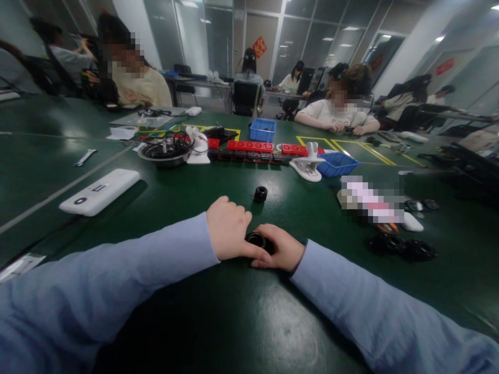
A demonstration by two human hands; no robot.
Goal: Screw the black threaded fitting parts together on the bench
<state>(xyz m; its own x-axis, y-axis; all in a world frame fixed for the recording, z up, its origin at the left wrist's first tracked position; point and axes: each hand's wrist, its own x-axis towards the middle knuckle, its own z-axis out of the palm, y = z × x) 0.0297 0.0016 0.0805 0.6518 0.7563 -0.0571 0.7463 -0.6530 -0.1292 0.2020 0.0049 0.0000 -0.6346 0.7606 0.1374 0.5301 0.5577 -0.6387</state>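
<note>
Both hands meet over the green tabletop [218,296], around a round black ring-shaped part [255,239]. My right hand [284,248] curls its fingers and thumb around the part's right side. From the left, my left hand [231,229] has its fingers bent and its thumb laid across the near side, close to the right thumb. Much of the part is hidden by the hands, so its exact kind is unclear. A smaller black ribbed piece with a hole in its top [261,194] stands on the table just beyond the hands.
A white power bank [100,192] and a wrench [85,157] lie left. Ahead are a metal bowl [164,153], red power strips [249,146], white clips [307,165] and blue bins [262,129]. Black rings [419,250] lie right. Other people sit across the table.
</note>
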